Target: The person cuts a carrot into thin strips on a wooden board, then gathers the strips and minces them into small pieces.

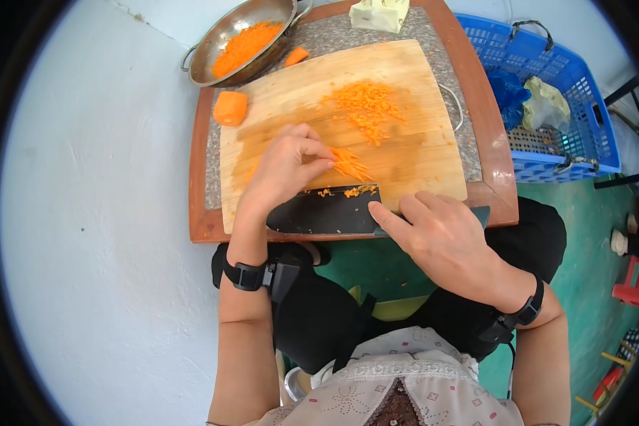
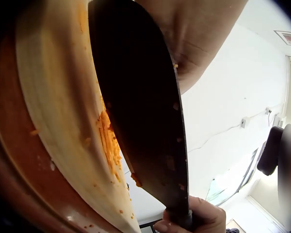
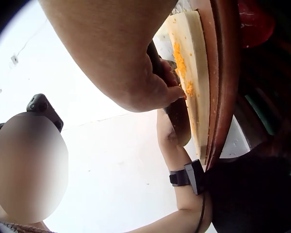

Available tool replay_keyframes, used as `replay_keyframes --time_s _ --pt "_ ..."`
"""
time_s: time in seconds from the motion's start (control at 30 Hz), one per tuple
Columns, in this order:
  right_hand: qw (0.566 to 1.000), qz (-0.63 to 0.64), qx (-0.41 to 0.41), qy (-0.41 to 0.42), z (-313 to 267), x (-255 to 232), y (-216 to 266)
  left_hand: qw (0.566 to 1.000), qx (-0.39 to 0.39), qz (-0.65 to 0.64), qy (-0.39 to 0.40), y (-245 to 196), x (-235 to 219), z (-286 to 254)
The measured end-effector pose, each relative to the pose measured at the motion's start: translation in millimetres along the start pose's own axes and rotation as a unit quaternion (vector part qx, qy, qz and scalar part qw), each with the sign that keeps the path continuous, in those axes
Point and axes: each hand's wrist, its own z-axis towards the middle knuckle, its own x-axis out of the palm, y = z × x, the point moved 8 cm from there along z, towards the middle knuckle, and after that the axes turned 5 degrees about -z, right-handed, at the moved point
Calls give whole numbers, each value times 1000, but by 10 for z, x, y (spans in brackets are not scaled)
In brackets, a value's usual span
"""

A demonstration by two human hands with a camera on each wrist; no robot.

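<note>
My left hand point(image 1: 285, 165) is over the middle of the wooden cutting board point(image 1: 422, 160), thumb and fingertips pinching the end of a small bunch of carrot strips point(image 1: 353, 166). In front of it, my right hand point(image 1: 444, 238) grips the handle of a dark kitchen knife point(image 1: 319, 215), with the forefinger stretched along the blade. The blade lies over the board's near edge, carrot bits sticking to it. In the left wrist view the broad blade point(image 2: 140, 97) stands beside the carrot strips point(image 2: 109, 141). Finely chopped carrot point(image 1: 368, 103) is spread farther back on the board.
A carrot chunk point(image 1: 230, 108) sits at the board's left corner, and a smaller carrot piece point(image 1: 297, 56) lies behind. A metal pan point(image 1: 203, 65) of shredded carrot stands at the table's back left. To the right is a blue plastic basket point(image 1: 582, 92).
</note>
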Motion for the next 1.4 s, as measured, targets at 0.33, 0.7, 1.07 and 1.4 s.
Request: replay_keyframes --time_s 0.33,0.7,1.07,1.4 --pt "963 234 132 -7 -240 -216 -596 974 -81 -192 -83 452 -437 -114" --pt "853 422 307 -29 -222 -86 -1041 994 85 61 -1 -187 124 -92" --pt "899 348 265 -38 -60 -94 -879 987 93 119 -63 -299 187 -94" --pt "906 313 285 -18 -49 30 -877 949 109 188 -229 -476 361 -252"
